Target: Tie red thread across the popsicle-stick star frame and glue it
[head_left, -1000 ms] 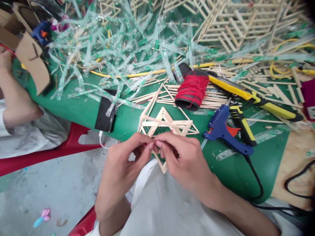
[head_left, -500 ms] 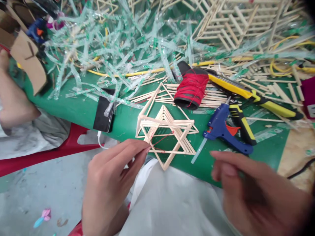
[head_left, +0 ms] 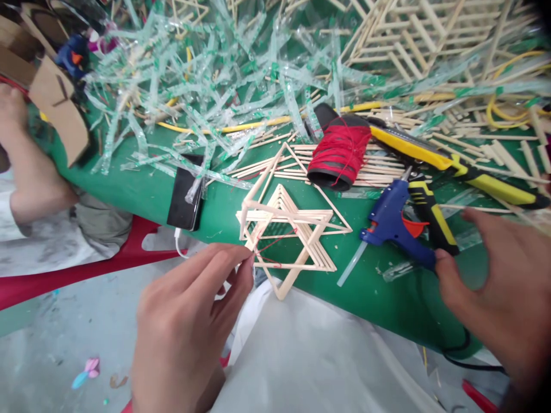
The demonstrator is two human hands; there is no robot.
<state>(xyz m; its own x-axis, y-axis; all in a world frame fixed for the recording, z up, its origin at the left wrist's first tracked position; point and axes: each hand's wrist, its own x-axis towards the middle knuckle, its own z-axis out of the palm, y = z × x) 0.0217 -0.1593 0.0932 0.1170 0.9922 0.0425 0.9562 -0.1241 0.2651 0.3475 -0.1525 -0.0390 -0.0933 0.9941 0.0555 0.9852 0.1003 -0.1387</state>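
My left hand [head_left: 185,321] is closed in a pinch at the left side of a star made of thin wooden sticks [head_left: 301,267]. Red thread [head_left: 275,244] runs across the star's middle to those fingertips. My right hand [head_left: 495,287] has its thumb and fingers apart, at the handle end of a blue glue gun [head_left: 390,215]. The thumb tip meets or nearly meets that handle; I cannot tell which. A clear glue stick [head_left: 352,264] pokes out of the gun's back. Behind the star stands a spool of red thread [head_left: 338,152].
A black phone [head_left: 185,195] on a white cable lies left of the star. Pliers [head_left: 434,215] and a yellow cutter [head_left: 413,148] lie by the glue gun. Plastic strips [head_left: 172,86] and loose sticks [head_left: 383,172] cover the back. Another person's arm [head_left: 38,166] rests at far left.
My right hand has moved right and spread its fingers around the glue gun's handle end. My left hand and the star have shifted slightly left in view.
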